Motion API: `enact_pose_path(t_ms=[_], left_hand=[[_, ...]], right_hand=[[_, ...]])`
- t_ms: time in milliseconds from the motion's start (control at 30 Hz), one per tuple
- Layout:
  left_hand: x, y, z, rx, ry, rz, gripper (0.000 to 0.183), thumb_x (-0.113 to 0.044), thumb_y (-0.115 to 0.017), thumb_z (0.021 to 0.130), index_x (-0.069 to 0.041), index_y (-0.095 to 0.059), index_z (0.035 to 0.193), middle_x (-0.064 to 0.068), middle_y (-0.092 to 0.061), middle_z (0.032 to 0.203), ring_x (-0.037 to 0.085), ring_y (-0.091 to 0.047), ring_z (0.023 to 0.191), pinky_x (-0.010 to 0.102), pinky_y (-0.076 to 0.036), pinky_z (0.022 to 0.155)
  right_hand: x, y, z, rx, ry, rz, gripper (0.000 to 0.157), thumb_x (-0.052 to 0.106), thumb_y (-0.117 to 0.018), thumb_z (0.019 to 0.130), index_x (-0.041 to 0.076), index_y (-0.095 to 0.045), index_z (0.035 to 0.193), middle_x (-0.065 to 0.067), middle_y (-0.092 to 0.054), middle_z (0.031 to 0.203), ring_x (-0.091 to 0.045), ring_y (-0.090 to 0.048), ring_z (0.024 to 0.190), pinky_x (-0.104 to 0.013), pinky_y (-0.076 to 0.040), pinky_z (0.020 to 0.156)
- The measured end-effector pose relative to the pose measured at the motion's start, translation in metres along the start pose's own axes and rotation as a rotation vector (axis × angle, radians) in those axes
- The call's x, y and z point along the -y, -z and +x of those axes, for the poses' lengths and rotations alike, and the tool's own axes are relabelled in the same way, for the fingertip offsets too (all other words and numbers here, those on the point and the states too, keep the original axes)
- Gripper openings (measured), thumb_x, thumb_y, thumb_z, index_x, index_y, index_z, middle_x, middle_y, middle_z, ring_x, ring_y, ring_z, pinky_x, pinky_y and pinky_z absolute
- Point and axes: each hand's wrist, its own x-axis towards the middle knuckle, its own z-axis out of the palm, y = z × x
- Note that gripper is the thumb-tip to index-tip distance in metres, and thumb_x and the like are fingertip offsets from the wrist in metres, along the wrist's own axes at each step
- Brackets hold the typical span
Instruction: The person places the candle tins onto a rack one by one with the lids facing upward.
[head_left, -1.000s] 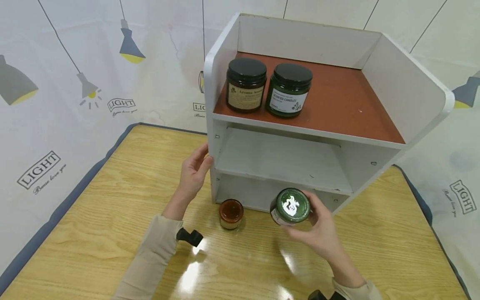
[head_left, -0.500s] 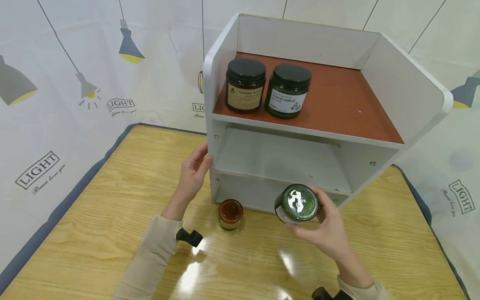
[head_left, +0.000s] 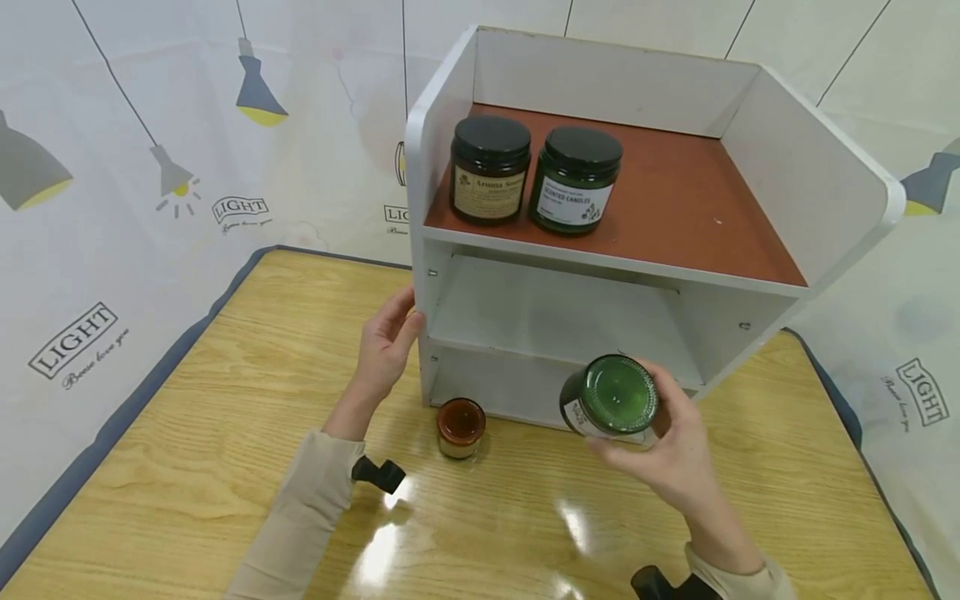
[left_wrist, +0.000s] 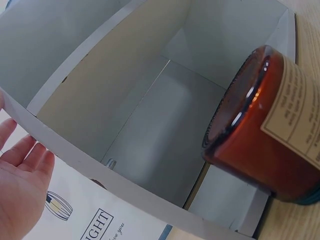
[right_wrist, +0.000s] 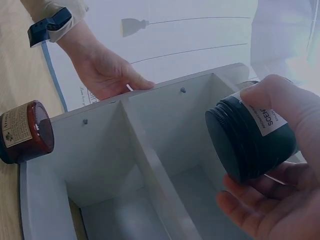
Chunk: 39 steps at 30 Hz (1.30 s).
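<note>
My right hand (head_left: 671,450) grips a green scented candle jar (head_left: 618,394) in front of the shelf's lower compartments. Its glass base faces up. In the right wrist view its black lid (right_wrist: 223,145) points down and left, with the thumb across the white label. My left hand (head_left: 384,350) rests against the left side panel of the white shelf unit (head_left: 420,275), thumb by the front edge. In the left wrist view, its fingers (left_wrist: 31,152) lie fairly straight at the panel. An amber candle jar (head_left: 461,427) stands base up on the table between the hands.
Two lidded candle jars, one amber (head_left: 491,171) and one green (head_left: 576,179), stand upright on the unit's red-brown top, at its left. High white panels edge that top on three sides. Below, a middle board (head_left: 562,321) divides the compartments. A printed cloth (head_left: 150,275) hangs behind the wooden table (head_left: 165,467).
My right hand has moved right and up with the green candle jar, which tilts so that more of its label shows. The left hand and the amber jar have stayed put.
</note>
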Motion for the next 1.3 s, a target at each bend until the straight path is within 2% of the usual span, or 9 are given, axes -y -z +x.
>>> enact_pose_path(t_ms=[333,567,733,900,1000,1300], left_hand=[[-0.001,0.001,0.0,0.004,0.003,0.025,0.04,-0.005,-0.047,0.098,0.015,-0.039,0.132,-0.011,-0.052,0.129,0.013,-0.044,0.126,0.028,-0.039,0.101],[-0.002,0.001,0.0,0.007,0.005,0.019,0.044,-0.012,-0.049,0.098,0.015,-0.04,0.132,-0.012,-0.053,0.129,0.014,-0.044,0.126,0.028,-0.039,0.102],[-0.002,0.001,0.001,0.004,0.009,0.014,0.043,-0.01,-0.049,0.098,0.015,-0.04,0.131,-0.012,-0.052,0.128,0.014,-0.044,0.126,0.028,-0.039,0.102],[-0.002,0.0,0.001,0.003,0.007,0.008,0.042,-0.008,-0.049,0.098,0.015,-0.039,0.131,-0.01,-0.052,0.129,0.014,-0.044,0.126,0.029,-0.039,0.102],[-0.001,0.0,0.001,0.0,0.011,0.006,0.042,-0.007,-0.049,0.098,0.015,-0.039,0.132,-0.008,-0.052,0.13,0.015,-0.044,0.126,0.029,-0.039,0.102],[-0.001,0.001,0.0,0.003,0.021,0.015,0.039,0.001,-0.046,0.097,0.015,-0.039,0.132,-0.01,-0.052,0.129,0.015,-0.044,0.126,0.03,-0.038,0.103]], right_hand=[[0.014,0.006,0.007,-0.027,0.013,-0.041,0.073,-0.026,-0.071,0.05,-0.018,-0.047,0.118,0.002,-0.06,0.112,-0.009,-0.058,0.097,-0.017,-0.05,0.079],[0.022,0.011,0.014,-0.054,0.052,-0.026,0.072,-0.026,-0.072,0.049,-0.019,-0.048,0.116,-0.005,-0.061,0.11,-0.013,-0.058,0.095,-0.017,-0.05,0.079],[0.025,0.016,0.019,-0.058,0.068,-0.025,0.072,-0.027,-0.07,0.048,-0.02,-0.047,0.116,-0.005,-0.06,0.111,-0.013,-0.058,0.096,-0.018,-0.049,0.081],[0.028,0.02,0.023,-0.047,0.099,0.032,0.072,-0.027,-0.068,0.05,-0.015,-0.049,0.119,-0.008,-0.06,0.113,-0.015,-0.059,0.098,-0.019,-0.049,0.083],[0.03,0.022,0.025,-0.046,0.111,0.037,0.074,-0.027,-0.068,0.051,-0.011,-0.05,0.12,-0.008,-0.059,0.113,-0.016,-0.059,0.099,-0.019,-0.049,0.084],[0.035,0.028,0.033,-0.062,0.135,0.033,0.074,-0.029,-0.066,0.051,-0.009,-0.051,0.121,-0.01,-0.058,0.114,-0.017,-0.059,0.098,-0.019,-0.049,0.083]])
